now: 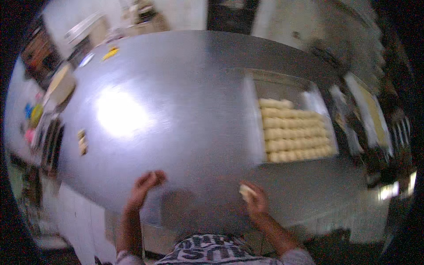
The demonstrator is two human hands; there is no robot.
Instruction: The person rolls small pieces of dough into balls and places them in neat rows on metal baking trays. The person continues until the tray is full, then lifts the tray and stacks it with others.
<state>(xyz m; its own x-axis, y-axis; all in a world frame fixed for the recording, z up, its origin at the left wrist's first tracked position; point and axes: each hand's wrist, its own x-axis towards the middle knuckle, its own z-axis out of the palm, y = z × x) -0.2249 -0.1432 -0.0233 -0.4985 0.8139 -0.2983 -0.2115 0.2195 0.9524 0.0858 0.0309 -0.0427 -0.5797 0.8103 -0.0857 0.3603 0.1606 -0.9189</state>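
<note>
My right hand point(256, 200) holds a pale piece of dough point(246, 192) between thumb and fingers, just over the near edge of the metal table point(198, 132). Over the table's near edge, further left, is my left hand point(145, 185), its fingers curled and blurred; whether it holds anything cannot be told. To the right on the tabletop lies a metal tray point(260, 145) with several rows of pale dough pieces point(296, 134), the farthest row being shorter than the others. A few small dough bits point(82, 142) lie at the table's left.
A yellow object point(110, 53) and a small white oval item point(86, 60) lie at the far left edge. Beyond the left side stand a pale rounded container point(59, 84) and a dark rack point(51, 142). Another tray point(372, 112) is at the far right.
</note>
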